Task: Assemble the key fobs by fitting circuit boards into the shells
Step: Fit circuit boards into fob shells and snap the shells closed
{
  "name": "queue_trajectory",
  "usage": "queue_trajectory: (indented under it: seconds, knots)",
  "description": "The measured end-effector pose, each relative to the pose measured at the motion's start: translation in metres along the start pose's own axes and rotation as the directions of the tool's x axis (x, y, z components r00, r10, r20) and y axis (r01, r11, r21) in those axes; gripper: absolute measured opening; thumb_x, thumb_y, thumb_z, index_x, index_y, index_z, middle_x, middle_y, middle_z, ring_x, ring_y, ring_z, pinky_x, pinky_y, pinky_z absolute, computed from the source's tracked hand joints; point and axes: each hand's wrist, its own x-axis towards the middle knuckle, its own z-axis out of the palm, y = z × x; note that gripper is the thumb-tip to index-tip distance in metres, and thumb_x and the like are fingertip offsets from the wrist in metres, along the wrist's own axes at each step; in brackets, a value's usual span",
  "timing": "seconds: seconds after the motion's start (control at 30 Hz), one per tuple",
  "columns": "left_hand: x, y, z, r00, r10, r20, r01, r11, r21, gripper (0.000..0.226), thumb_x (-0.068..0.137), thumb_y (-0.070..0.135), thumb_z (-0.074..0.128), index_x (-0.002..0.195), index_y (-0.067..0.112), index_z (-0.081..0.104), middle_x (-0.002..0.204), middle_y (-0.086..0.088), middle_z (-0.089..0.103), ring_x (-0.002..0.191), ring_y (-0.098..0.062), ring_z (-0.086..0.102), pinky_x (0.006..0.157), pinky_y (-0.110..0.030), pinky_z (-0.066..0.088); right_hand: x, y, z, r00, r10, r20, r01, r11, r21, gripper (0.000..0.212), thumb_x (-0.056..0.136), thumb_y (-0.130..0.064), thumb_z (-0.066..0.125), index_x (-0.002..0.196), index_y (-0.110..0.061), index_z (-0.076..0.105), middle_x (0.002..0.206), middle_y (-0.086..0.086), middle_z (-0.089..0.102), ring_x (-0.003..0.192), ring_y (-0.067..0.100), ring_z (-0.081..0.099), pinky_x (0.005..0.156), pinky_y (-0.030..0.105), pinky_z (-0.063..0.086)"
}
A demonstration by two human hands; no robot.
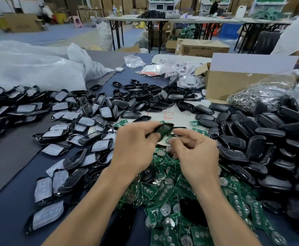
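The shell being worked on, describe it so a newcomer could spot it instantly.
Find the heap of green circuit boards in the near middle of the table. Just beyond it, the left hand grips one black shell, the only one lifted clear of the piles.

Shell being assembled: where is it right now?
Head view, centre: the left hand grips the black shell above the pile of green circuit boards, the right hand close on its right.
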Motion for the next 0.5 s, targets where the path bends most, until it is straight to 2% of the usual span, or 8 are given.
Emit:
queue_trajectory:
  seconds: [0.07, 0.17, 0.23, 0.3, 0.33, 0.4, 0.47, 0.5]
  knots:
    - [0.011, -0.006, -0.019, 0.979, -0.142, -0.148, 0.113, 0.976, -0.186, 0.051, 0.084, 0.004, 0.082, 0.082, 0.054, 0.074, 0.075, 0.040, 0.069, 0.074, -0.001, 0.074, 0.064, -0.021, 0.063, -0.003, -0.002, 0.004, 0.998, -0.044, 0.051, 0.049, 0.995, -0.089, 0.019, 0.089, -0.017, 0.078, 0.099, -0.033, 0.079, 0.083, -0.025, 0.076, 0.077, -0.001, 0.073, 0.074, 0.019, 0.059]
    - [0.030, -0.026, -0.055, 0.871, -0.400, -0.284, 0.217, 0.834, -0.508, 0.035, 0.083, -0.007, 0.079, 0.091, 0.027, 0.077, 0.077, 0.019, 0.078, 0.075, -0.008, 0.078, 0.064, -0.019, 0.061, -0.009, -0.012, 0.021, 0.974, -0.095, 0.204, 0.135, 0.972, -0.192, 0.021, 0.092, -0.017, 0.074, 0.103, -0.035, 0.078, 0.083, -0.031, 0.072, 0.086, -0.008, 0.069, 0.072, 0.004, 0.052]
    - [0.037, -0.038, -0.076, 0.812, -0.498, -0.305, 0.198, 0.726, -0.658, 0.025, 0.088, -0.010, 0.073, 0.089, 0.015, 0.076, 0.072, 0.009, 0.078, 0.067, -0.010, 0.076, 0.060, -0.019, 0.059, -0.009, -0.024, 0.042, 0.938, -0.110, 0.328, 0.205, 0.941, -0.271, 0.020, 0.094, -0.017, 0.069, 0.105, -0.030, 0.080, 0.079, -0.029, 0.069, 0.081, -0.012, 0.066, 0.069, 0.001, 0.049]
    - [0.040, -0.048, -0.089, 0.754, -0.568, -0.328, 0.150, 0.636, -0.757, 0.021, 0.090, -0.009, 0.072, 0.084, 0.011, 0.073, 0.067, 0.006, 0.076, 0.061, -0.009, 0.072, 0.058, -0.019, 0.058, -0.005, -0.036, 0.070, 0.897, -0.133, 0.422, 0.283, 0.906, -0.316, 0.019, 0.096, -0.017, 0.064, 0.100, -0.024, 0.081, 0.074, -0.020, 0.069, 0.062, -0.005, 0.063, 0.056, 0.006, 0.044]
    - [0.040, -0.052, -0.094, 0.724, -0.600, -0.341, 0.121, 0.597, -0.793, 0.021, 0.090, -0.009, 0.072, 0.083, 0.011, 0.072, 0.065, 0.004, 0.076, 0.059, -0.010, 0.072, 0.057, -0.019, 0.058, -0.003, -0.041, 0.085, 0.878, -0.148, 0.455, 0.326, 0.881, -0.344, 0.019, 0.097, -0.018, 0.062, 0.096, -0.021, 0.080, 0.074, -0.013, 0.070, 0.058, 0.001, 0.061, 0.056, 0.011, 0.043]
    - [0.041, -0.059, -0.099, 0.681, -0.637, -0.360, 0.069, 0.546, -0.835, 0.022, 0.089, -0.009, 0.073, 0.081, 0.011, 0.071, 0.062, 0.003, 0.074, 0.056, -0.011, 0.071, 0.057, -0.020, 0.058, 0.004, -0.048, 0.115, 0.853, -0.167, 0.494, 0.404, 0.811, -0.423, 0.019, 0.098, -0.024, 0.060, 0.096, -0.018, 0.078, 0.085, -0.001, 0.071, 0.077, 0.013, 0.061, 0.074, 0.029, 0.051]
    - [0.043, -0.063, -0.100, 0.669, -0.645, -0.371, 0.045, 0.533, -0.845, 0.022, 0.088, -0.009, 0.074, 0.080, 0.012, 0.071, 0.062, 0.001, 0.074, 0.056, -0.012, 0.071, 0.058, -0.022, 0.058, 0.011, -0.051, 0.138, 0.838, -0.183, 0.514, 0.479, 0.700, -0.530, 0.021, 0.097, -0.036, 0.064, 0.104, -0.019, 0.074, 0.095, 0.002, 0.062, 0.096, 0.022, 0.050, 0.090, 0.038, 0.044]
    - [0.043, -0.064, -0.099, 0.670, -0.644, -0.369, 0.043, 0.530, -0.847, 0.022, 0.088, -0.010, 0.074, 0.080, 0.011, 0.071, 0.063, 0.001, 0.074, 0.057, -0.012, 0.071, 0.057, -0.022, 0.058, 0.013, -0.052, 0.146, 0.819, -0.183, 0.543, 0.528, 0.609, -0.592, 0.024, 0.095, -0.040, 0.067, 0.108, -0.020, 0.073, 0.100, 0.004, 0.062, 0.102, 0.023, 0.048, 0.094, 0.040, 0.041]
